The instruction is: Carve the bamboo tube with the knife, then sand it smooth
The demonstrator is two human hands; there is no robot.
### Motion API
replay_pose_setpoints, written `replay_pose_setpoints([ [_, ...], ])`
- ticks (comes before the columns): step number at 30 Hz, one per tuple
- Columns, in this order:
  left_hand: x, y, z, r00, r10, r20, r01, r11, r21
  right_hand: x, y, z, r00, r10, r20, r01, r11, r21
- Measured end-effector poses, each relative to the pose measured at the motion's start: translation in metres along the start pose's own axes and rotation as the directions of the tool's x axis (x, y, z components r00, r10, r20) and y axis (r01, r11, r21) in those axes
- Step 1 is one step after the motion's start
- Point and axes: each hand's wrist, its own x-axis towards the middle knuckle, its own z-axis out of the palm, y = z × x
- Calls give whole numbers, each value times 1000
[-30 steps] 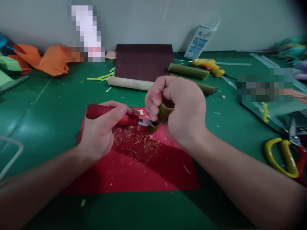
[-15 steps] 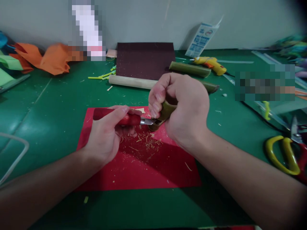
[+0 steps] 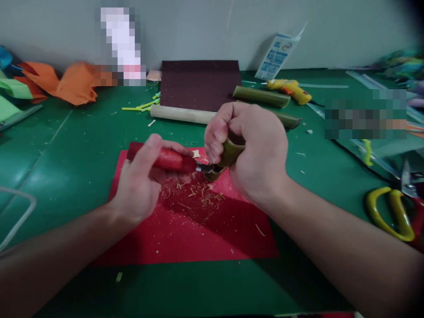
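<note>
My left hand (image 3: 142, 176) is closed around the red wooden handle of a carving knife (image 3: 175, 160), thumb along the top. Its short metal blade points right and its tip meets the notch in a piece of bamboo tube (image 3: 230, 152). My right hand (image 3: 261, 152) wraps round that green-brown tube, which is tilted with its open end up and its lower end over the red sheet (image 3: 198, 238). Fine bamboo shavings (image 3: 212, 201) are scattered on the sheet below. The fingers partly hide the tube.
Behind my hands lie a pale stick (image 3: 182, 113), split bamboo pieces (image 3: 261, 96) and a dark board (image 3: 200, 84). A yellow glue gun (image 3: 289, 88) rests back right, with yellow-handled scissors (image 3: 391, 212) at the right. Orange paper (image 3: 76, 84) sits back left.
My left hand has shifted slightly left and turned the knife in its grip; the thumb has lifted, and more red handle shows. My right hand and the bamboo tube stay nearly still.
</note>
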Motion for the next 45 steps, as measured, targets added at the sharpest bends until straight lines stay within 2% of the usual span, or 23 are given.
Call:
replay_pose_setpoints([
  [3, -4, 8, -9, 985, 117, 123, -128, 987, 92, 0, 0, 0, 1000, -9, -8, 8, 999, -32],
  [6, -5, 12, -17, 969, 202, 141, -236, 926, 294, 0, 0, 0, 1000, -25, -9, 25, 999, -35],
  [7, -5, 13, -20, 956, 261, 133, -293, 871, 394, 0, 0, 0, 1000, -28, -10, 27, 999, -35],
  [9, -3, 17, -25, 899, 409, 155, -417, 695, 585, 0, 0, 0, 1000, -29, -13, 28, 999, -29],
  [11, 0, 24, -29, 843, 472, 257, -503, 525, 687, 0, 0, 0, 1000, -25, -12, 25, 999, -23],
  [13, 3, 34, -32, 813, 441, 380, -560, 413, 719, -1, 0, 0, 1000, -27, -10, 27, 999, -25],
  [16, 6, 51, -31, 784, 315, 535, -610, 226, 760, -1, 0, 0, 999, -39, -17, 38, 998, -56],
  [18, 8, 60, -31, 773, 232, 591, -625, 120, 771, -1, 0, 0, 999, -42, -13, 41, 997, -68],
  [20, 9, 65, -31, 768, 156, 621, -635, 65, 770, -1, 0, 0, 999, -41, -4, 41, 997, -62],
  [22, 9, 65, -30, 748, 67, 660, -663, 36, 748, -1, 0, 0, 999, -42, 0, 41, 998, -53],
  [25, 6, 63, -28, 680, -57, 731, -730, 41, 683, -1, 0, 0, 1000, -29, -11, 29, 998, -53],
  [28, 3, 62, -26, 639, -67, 766, -764, 66, 642, -2, 0, 1, 1000, -19, -8, 18, 999, -45],
  [33, -5, 63, -22, 677, -35, 736, -735, 26, 677, -2, -1, 1, 999, -31, -12, 31, 998, -47],
  [36, -8, 62, -21, 660, -28, 751, -750, 23, 661, -3, -1, 0, 999, -33, -6, 33, 998, -52],
  [38, -9, 60, -21, 653, -23, 757, -756, 47, 653, -3, -1, -1, 1000, -27, 14, 28, 999, -47],
  [40, -8, 58, -22, 664, -23, 747, -744, 68, 664, -3, -3, -2, 999, -12, 35, 14, 999, -33],
  [42, -7, 56, -24, 686, -38, 727, -724, 71, 687, -3, -6, -4, 997, 25, 71, -23, 999, -23],
  [45, -7, 56, -27, 682, -44, 730, -728, 64, 683, -4, -10, -5, 987, 71, 142, -68, 997, -30],
])
